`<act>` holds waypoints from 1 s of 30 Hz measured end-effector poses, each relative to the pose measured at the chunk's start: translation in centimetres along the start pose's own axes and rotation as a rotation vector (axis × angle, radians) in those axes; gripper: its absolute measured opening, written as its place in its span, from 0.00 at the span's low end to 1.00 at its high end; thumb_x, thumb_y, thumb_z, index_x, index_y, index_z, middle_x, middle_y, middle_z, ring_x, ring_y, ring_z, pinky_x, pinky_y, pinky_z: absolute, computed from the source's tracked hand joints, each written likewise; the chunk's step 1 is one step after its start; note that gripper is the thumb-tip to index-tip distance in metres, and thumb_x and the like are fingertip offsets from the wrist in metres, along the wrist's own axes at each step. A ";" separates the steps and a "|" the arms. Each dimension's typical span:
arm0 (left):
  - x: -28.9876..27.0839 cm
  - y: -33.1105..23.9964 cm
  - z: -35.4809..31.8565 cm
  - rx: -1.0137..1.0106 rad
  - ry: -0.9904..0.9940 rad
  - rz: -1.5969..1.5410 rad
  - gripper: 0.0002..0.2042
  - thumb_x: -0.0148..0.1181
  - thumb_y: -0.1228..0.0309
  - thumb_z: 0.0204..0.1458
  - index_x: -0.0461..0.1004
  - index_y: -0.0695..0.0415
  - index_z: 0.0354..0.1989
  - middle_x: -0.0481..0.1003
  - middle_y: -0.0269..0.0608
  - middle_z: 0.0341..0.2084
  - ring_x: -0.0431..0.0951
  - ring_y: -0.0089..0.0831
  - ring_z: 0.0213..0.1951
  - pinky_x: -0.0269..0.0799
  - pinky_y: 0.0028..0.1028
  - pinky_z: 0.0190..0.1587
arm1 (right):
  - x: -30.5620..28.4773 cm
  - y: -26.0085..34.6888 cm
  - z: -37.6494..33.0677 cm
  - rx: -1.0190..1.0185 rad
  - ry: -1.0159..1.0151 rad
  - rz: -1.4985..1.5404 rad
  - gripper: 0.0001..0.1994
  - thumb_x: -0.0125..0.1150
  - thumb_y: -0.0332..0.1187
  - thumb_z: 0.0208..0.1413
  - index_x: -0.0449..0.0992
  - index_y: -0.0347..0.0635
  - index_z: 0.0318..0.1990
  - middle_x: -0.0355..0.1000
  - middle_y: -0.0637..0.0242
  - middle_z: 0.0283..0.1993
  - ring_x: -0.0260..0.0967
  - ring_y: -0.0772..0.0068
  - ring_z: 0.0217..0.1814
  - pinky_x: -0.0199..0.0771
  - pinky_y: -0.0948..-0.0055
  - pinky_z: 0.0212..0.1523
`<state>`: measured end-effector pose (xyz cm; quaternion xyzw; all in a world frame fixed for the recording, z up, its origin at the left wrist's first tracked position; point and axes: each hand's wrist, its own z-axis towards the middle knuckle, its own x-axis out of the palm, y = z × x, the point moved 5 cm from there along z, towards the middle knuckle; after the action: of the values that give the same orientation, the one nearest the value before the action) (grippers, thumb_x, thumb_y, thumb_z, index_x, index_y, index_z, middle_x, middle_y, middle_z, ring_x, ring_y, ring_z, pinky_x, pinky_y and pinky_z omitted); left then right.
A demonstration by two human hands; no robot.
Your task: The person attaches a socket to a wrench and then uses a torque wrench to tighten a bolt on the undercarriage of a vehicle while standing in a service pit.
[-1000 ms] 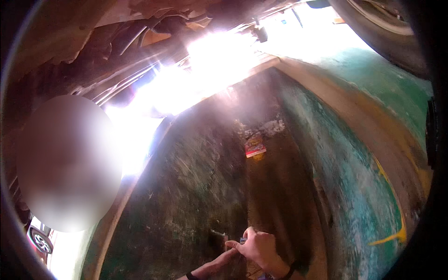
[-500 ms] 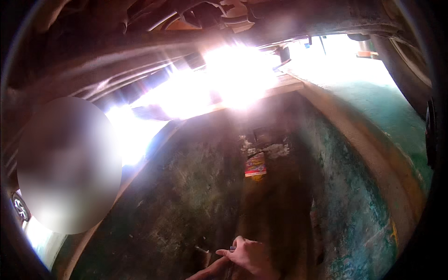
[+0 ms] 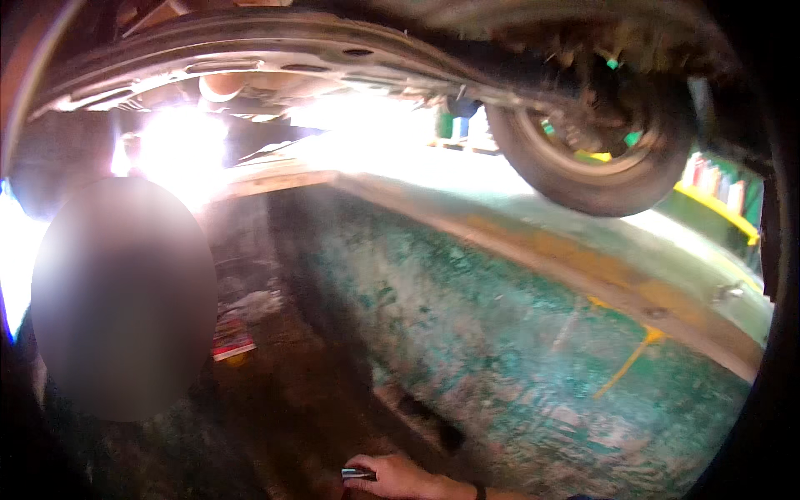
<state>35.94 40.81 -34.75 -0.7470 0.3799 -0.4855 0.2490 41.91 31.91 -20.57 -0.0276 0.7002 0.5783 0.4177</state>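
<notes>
My right hand [image 3: 393, 477] is low in the view, its forearm coming in from the lower right with a dark band at the wrist. Its fingers are closed round a small, shiny, silvery metal piece [image 3: 357, 473]; only the end shows, too little to tell its kind. Beneath the hand lies the dark brown floor [image 3: 308, 417] of a pit. My left hand is out of the picture.
A car underside [image 3: 333, 58] spans the top, with a wheel [image 3: 600, 158] at upper right. The pit's worn green wall [image 3: 500, 333] and its ledge [image 3: 533, 250] run along the right. A colourful packet [image 3: 233, 343] lies on the floor. A blurred oval hides the left.
My view has swung to the right, bringing the wheel and green wall into sight. My left forearm has left the picture; my right hand still grips the metal piece.
</notes>
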 end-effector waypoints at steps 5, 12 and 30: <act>1.5 -0.9 2.2 -0.075 0.175 -0.069 0.21 0.50 0.49 0.63 0.73 0.56 0.48 0.74 0.36 0.37 0.73 0.27 0.40 0.71 0.28 0.40 | -1.4 3.6 -1.4 0.013 -0.108 -0.213 0.21 0.66 0.46 0.59 0.77 0.40 0.52 0.80 0.55 0.48 0.78 0.56 0.51 0.77 0.60 0.50; 4.2 -2.0 3.4 -0.165 0.287 -0.143 0.19 0.53 0.51 0.63 0.73 0.56 0.47 0.73 0.34 0.36 0.72 0.26 0.38 0.71 0.27 0.38 | -4.0 7.5 -3.0 0.268 -0.064 -0.068 0.22 0.62 0.51 0.62 0.77 0.42 0.53 0.79 0.56 0.45 0.77 0.58 0.47 0.76 0.62 0.47; 5.6 -2.1 4.6 -0.337 0.373 -0.193 0.15 0.59 0.56 0.62 0.73 0.54 0.44 0.72 0.31 0.32 0.71 0.23 0.35 0.70 0.25 0.35 | -6.1 9.1 -3.2 0.479 -0.369 -0.157 0.18 0.54 0.50 0.66 0.74 0.43 0.46 0.76 0.51 0.38 0.76 0.47 0.42 0.73 0.56 0.41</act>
<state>42.19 37.48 -32.05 -0.7083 0.4218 -0.5661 -0.0007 39.33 29.56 -9.69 0.1228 0.7246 0.3581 0.5759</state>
